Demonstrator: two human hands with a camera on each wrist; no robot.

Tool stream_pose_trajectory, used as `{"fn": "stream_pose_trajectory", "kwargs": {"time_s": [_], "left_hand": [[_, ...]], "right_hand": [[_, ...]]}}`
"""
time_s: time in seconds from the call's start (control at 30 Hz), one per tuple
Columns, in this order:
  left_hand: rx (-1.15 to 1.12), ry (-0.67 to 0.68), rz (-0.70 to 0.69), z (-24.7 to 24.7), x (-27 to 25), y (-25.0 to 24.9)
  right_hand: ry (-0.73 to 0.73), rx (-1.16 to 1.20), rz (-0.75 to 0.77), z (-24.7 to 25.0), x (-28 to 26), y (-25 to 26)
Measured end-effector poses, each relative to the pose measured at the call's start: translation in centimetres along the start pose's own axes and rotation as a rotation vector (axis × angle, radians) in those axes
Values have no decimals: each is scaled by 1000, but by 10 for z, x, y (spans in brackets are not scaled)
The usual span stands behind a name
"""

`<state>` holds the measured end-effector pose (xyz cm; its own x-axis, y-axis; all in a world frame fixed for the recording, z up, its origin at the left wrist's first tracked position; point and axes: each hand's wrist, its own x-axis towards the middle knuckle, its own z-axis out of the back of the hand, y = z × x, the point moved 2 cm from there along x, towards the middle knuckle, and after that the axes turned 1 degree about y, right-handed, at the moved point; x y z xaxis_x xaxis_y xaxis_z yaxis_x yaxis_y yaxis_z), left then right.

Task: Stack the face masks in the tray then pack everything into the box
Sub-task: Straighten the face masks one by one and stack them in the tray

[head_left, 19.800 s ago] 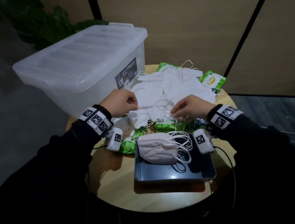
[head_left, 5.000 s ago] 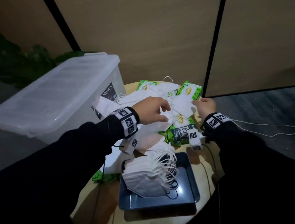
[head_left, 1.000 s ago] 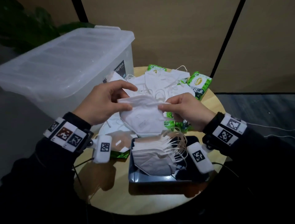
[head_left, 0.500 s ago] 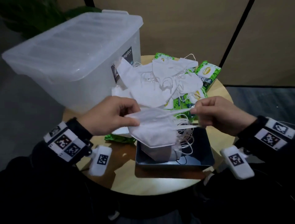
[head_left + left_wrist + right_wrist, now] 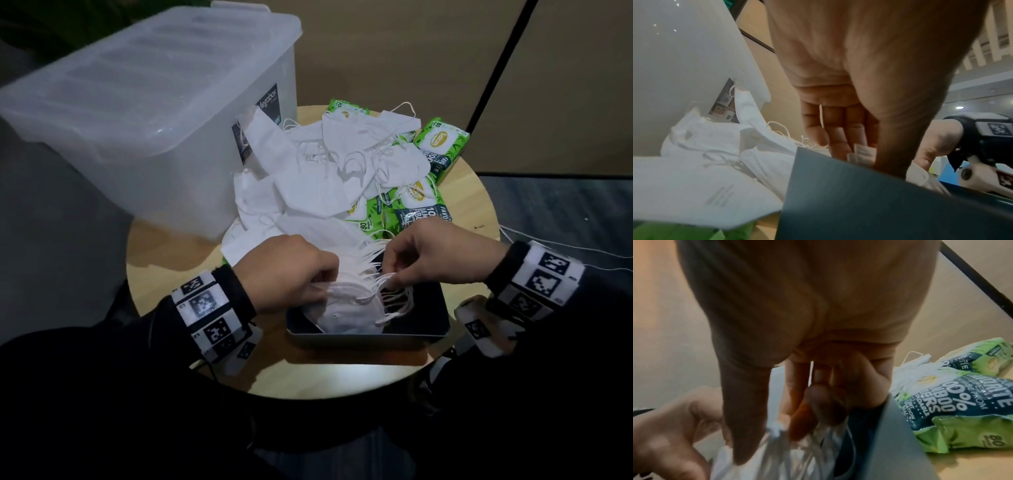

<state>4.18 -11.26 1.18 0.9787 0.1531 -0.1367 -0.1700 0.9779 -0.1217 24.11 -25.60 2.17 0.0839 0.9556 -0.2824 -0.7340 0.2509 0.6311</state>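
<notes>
At nine to eleven o'clock a translucent plastic box [image 5: 144, 102] with its lid on was seen, its dark label reading "Megabox". The round wooden table [image 5: 308, 373] was set beside it. At the table's centre and toward twelve o'clock, a loose heap of white folded face masks [image 5: 318, 174] with thin ear loops was spread, partly leaning on the box. At six o'clock a dark rectangular tray [image 5: 421, 332] was placed, with a stack of masks [image 5: 346, 317] laid inside. The left hand [image 5: 291, 272] was curled on the stack's left edge, the top mask being pinched. The right hand [image 5: 435, 255] was closed on the bundled ear loops [image 5: 394, 294] at the stack's right. At one to three o'clock glossy green wipe packets [image 5: 442, 147] were lying, printed "80", "FAVORITE", "100%" and "BAMBOO"; smaller print could not be read.
</notes>
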Motion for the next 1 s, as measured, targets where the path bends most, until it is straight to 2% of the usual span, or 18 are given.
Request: {"fn": "stream_pose_trajectory", "kwargs": {"time_s": [0.1, 0.23, 0.4, 0.47, 0.67, 0.73, 0.87, 1.0], "left_hand": [[-18, 31, -79, 4, -3, 3], [-77, 36, -133, 16, -10, 10], [50, 60, -75, 6, -8, 2], [75, 36, -65, 8, -6, 1], [56, 24, -62, 7, -3, -6], [30, 32, -66, 6, 0, -7], [32, 29, -22, 6, 1, -8], [-12, 22, 32, 6, 2, -10]], "right_hand": [[123, 78, 30, -2, -3, 5], [165, 320, 20, 1, -8, 12], [165, -17, -62, -7, 2, 7], [158, -68, -125, -9, 5, 8], [24, -385, -134, -12, 15, 22], [-16, -426, -125, -10, 17, 24], [40, -409, -103, -9, 21, 27], [64, -499, -110, -11, 25, 34]]}}
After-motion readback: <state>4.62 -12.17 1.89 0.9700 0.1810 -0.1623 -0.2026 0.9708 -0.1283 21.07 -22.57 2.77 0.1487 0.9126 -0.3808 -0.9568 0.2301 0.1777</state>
